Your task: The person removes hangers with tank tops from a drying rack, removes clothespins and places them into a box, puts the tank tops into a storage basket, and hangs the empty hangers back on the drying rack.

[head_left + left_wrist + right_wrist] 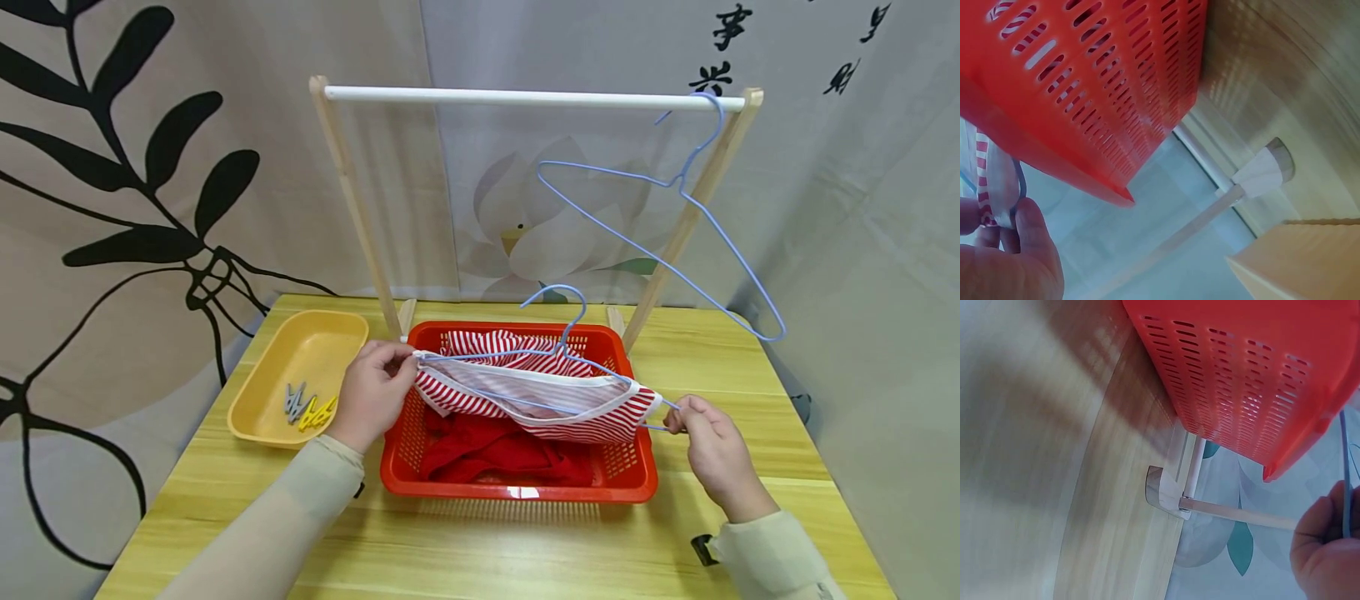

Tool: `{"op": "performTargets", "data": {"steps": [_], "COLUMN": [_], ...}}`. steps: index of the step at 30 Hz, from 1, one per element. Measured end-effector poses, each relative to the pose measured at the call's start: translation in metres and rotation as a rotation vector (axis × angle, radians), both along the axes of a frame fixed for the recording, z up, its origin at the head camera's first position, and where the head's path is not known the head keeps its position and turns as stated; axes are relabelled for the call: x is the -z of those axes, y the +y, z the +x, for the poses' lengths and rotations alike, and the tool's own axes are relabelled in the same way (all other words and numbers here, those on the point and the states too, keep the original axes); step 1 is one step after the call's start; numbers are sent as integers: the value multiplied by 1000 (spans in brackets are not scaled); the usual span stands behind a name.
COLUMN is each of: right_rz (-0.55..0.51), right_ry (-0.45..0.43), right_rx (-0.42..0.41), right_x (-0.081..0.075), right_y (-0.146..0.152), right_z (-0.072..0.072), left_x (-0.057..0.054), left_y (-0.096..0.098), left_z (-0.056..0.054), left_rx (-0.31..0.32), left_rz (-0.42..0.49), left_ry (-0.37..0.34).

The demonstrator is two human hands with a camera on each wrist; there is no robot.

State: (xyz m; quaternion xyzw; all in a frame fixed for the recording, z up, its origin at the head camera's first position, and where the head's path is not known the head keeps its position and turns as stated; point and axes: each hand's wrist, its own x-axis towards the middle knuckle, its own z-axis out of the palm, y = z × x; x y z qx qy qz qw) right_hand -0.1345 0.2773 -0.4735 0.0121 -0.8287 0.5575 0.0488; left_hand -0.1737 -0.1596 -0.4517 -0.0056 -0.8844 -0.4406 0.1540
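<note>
A red-and-white striped garment (592, 429) with white trim is stretched over a blue clothes hanger (576, 321), above the red basket (517, 492). My left hand (377, 390) pinches the garment's left corner at the hanger's end; in the left wrist view the striped edge (984, 178) sits between thumb and fingers. On the other side my right hand (708, 446) grips the hanger's right end, which pokes out past the garment. The right wrist view shows the blue wire (1345, 481) in those fingers. Red cloth (502, 450) lies inside the basket beneath the garment.
A yellow tray (307, 354) at the left holds grey clothespins (296, 402) and yellow clothespins (318, 413). Behind the basket stands a wooden rack with a white rail (525, 97). Another blue hanger (675, 179) hangs bare from the rail's right end.
</note>
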Motion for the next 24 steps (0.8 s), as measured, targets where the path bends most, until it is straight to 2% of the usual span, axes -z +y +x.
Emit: {"op": "performTargets", "data": {"steps": [4, 14, 24], "right_rz": [1, 70, 86], "right_ry": [-6, -17, -16], "right_rx": [12, 41, 75], "right_x": [0, 4, 2], "right_y": [0, 3, 2], "right_z": [0, 2, 3], "left_x": [-1, -5, -4], "left_y": [0, -3, -3], "left_z": [-1, -2, -2], "left_rx": [-14, 9, 8], "left_rz": [0, 5, 23], "left_ry": [-25, -135, -133]}}
